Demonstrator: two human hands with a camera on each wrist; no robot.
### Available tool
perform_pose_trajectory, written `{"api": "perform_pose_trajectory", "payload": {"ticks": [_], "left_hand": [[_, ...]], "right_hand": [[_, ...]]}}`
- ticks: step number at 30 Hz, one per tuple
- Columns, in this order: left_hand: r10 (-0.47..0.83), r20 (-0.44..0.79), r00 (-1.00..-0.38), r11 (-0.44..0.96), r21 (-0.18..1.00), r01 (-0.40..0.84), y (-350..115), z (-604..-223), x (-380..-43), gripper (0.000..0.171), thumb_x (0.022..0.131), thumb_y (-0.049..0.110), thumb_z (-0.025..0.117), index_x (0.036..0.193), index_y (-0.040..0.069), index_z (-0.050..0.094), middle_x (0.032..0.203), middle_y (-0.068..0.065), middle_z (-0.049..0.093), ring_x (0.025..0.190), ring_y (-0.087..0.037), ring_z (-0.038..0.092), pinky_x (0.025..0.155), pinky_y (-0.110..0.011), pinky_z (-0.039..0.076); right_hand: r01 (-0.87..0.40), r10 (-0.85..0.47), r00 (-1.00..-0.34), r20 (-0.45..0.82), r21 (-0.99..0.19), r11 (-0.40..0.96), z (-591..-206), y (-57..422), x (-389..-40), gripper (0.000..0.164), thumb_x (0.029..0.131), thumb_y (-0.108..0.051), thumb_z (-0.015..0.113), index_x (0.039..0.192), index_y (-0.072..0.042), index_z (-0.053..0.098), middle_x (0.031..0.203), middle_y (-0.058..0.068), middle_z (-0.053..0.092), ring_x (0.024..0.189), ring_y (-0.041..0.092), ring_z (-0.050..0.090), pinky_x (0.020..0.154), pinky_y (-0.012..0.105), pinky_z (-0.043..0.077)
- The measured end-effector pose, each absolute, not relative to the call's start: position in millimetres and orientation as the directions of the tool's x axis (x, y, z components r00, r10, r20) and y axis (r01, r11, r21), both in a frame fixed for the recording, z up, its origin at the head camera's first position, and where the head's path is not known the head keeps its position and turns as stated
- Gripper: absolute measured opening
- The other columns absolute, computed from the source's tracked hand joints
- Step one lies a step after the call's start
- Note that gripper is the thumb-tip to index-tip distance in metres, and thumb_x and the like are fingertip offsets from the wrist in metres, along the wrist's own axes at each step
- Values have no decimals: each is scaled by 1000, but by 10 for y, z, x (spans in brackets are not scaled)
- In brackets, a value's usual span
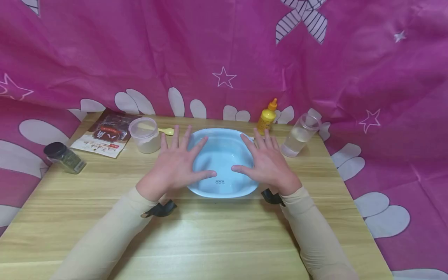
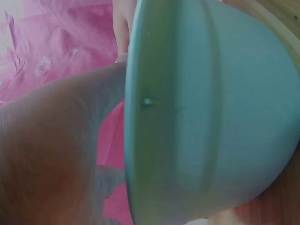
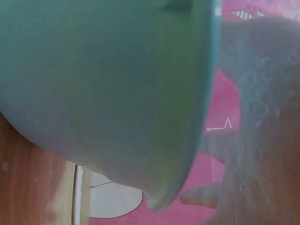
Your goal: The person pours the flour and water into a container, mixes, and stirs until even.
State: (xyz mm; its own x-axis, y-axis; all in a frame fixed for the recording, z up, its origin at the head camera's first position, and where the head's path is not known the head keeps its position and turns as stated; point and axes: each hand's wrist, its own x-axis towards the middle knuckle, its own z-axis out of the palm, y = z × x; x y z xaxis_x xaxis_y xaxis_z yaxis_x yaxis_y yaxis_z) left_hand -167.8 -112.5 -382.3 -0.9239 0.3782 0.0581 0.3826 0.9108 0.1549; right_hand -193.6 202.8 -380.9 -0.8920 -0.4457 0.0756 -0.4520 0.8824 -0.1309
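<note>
Head view places a pale blue basin (image 1: 224,153) at the middle of the wooden table (image 1: 206,237), with small dark letters, seemingly upside down, inside its near wall; they are too small to read surely. It is smooth, glossy and rounded oval, and both wrist views show its wall flaring up to a thin rim. The left hand (image 1: 178,163) and right hand (image 1: 268,163) are spread over its two sides, fingers straight and parted, grasping nothing; whether either brushes the rim I cannot tell. Just beyond the left fingers lie a yellow spoon (image 1: 168,132) and a see-through tub (image 1: 145,138) partly filled with something white. Farther left, a flat pouch (image 1: 106,134) bears 八角, upside down, near a dark-lidded square jar (image 1: 65,157) whose label is unreadable. Past the right fingers stand a yellow bottle (image 1: 267,118) with an orange nozzle and a clear cylindrical container (image 1: 299,136) holding liquid, near the table's right edge. Bare wood grain stretches between the basin and the forearms, and pink patterned cloth (image 1: 224,46) hangs along the far edge.
</note>
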Motion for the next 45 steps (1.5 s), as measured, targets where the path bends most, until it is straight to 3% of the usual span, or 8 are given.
{"api": "perform_pose_trajectory", "payload": {"ticks": [10,18,26,30,38,45], "left_hand": [[382,76,-921,907,164,389,-1199,-3826,-1767,115,90,99,46,179,29,27,183,-25,11,166,-59,2,125,-87,7],[395,121,-911,886,212,413,-1378,-3836,-1807,108,94,92,52,177,25,32,180,-28,22,166,-57,10,131,-77,15],[359,211,-909,891,212,401,-1719,-3832,-1857,104,97,84,60,172,14,43,173,-33,33,163,-57,22,132,-71,22],[327,263,-908,897,214,385,-1911,-3817,-1905,102,97,79,64,169,8,46,172,-34,34,163,-56,23,130,-74,24],[236,356,-904,891,293,348,-2177,-3863,-2021,102,97,71,71,172,10,40,173,-32,33,166,-52,18,133,-71,20],[156,366,-917,876,377,300,-2343,-3909,-2101,109,96,70,73,179,18,24,174,-29,32,167,-49,19,132,-72,21]], "right_hand": [[-444,-450,-893,15,-200,874,-3800,2068,-1990,110,94,-88,57,179,-25,27,183,24,15,165,60,11,133,74,12],[-418,-445,-895,-24,-302,857,-3877,2115,-2046,110,94,-87,59,179,-26,26,183,22,17,165,56,16,133,73,13],[-384,-431,-901,-52,-369,846,-3951,2213,-2059,108,92,-87,63,178,-32,28,184,17,17,164,47,29,124,75,37],[-370,-428,-902,-56,-409,834,-3964,2256,-2030,105,94,-85,63,178,-35,27,185,14,18,164,45,32,121,74,42],[-359,-430,-902,-32,-496,790,-4053,2394,-2000,96,96,-79,67,175,-37,34,183,11,25,164,39,33,119,70,47],[-383,-457,-889,40,-613,692,-4195,2498,-1975,84,103,-61,74,173,-28,42,180,6,35,163,34,36,126,68,38]]}}
